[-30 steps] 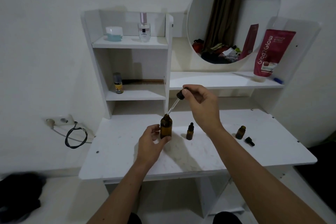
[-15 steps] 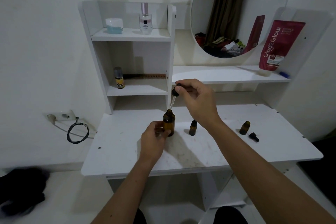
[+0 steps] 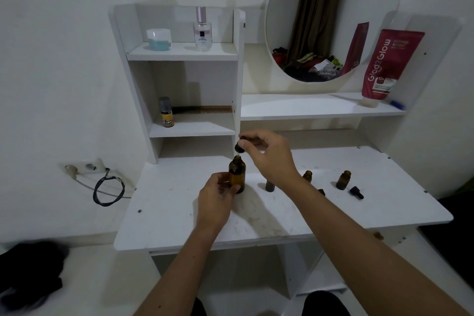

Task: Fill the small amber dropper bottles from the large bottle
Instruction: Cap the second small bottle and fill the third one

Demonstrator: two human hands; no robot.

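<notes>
The large amber bottle (image 3: 237, 174) stands on the white table (image 3: 179, 213), and my left hand (image 3: 216, 197) grips its lower body. Just above the bottle's mouth, my right hand (image 3: 269, 154) pinches the black dropper cap (image 3: 239, 145); the glass tube goes down into the neck. Behind my right wrist stands a small amber bottle (image 3: 269, 185), partly hidden, with another small bottle (image 3: 307, 176) beside the forearm. Farther right, an open small amber bottle (image 3: 343, 180) stands next to a loose black dropper cap (image 3: 357, 192).
A shelf unit at the back holds a perfume bottle (image 3: 202, 31), a white jar (image 3: 158, 38) and a small yellow-labelled bottle (image 3: 166, 113). A red tube (image 3: 389, 64) leans on the right shelf under the round mirror (image 3: 333, 7). A black cable (image 3: 109, 187) hangs left of the table.
My right hand has lowered the dropper, so its tube has gone from above and left of the neck down into the large bottle. The left hand keeps hold of the bottle.
</notes>
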